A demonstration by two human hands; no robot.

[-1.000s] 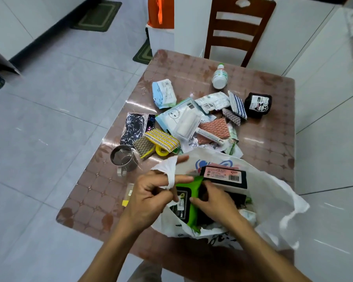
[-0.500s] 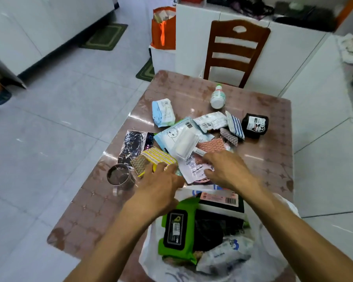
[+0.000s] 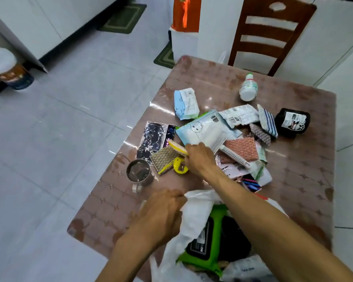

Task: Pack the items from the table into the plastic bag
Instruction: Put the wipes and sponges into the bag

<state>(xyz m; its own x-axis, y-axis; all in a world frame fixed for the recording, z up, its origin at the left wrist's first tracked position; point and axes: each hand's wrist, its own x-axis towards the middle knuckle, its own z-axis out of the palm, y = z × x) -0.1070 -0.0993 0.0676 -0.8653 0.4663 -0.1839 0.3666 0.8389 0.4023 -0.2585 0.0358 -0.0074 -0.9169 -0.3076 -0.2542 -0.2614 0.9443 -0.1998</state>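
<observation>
White plastic bag [image 3: 194, 218] sits at the near edge of the tabletop [image 3: 212, 78], its mouth gaping at roughly 5 o'clock from the pile; your left hand [image 3: 163, 214] has its grip clamped on the bag's rim, fingers curled into the film, holding it open; a green wipes pack [image 3: 216, 241] already lies inside. Your right hand [image 3: 200, 157] reaches across to 12 o'clock and its grip looks closed on the yellow striped sponge [image 3: 176, 147], though the fingertips are hidden under the hand, so the pinch itself is a judgement; the sponge's long axis runs from 10 to 4 o'clock, tilted up off the woven pad [image 3: 164, 159] beneath it; just beside sit a yellow tape roll [image 3: 179, 166] and a steel mug [image 3: 140, 173]. The bag lies straight back toward you from that hand, so the carry is short; many items remain, so the task looks well short of done.
</observation>
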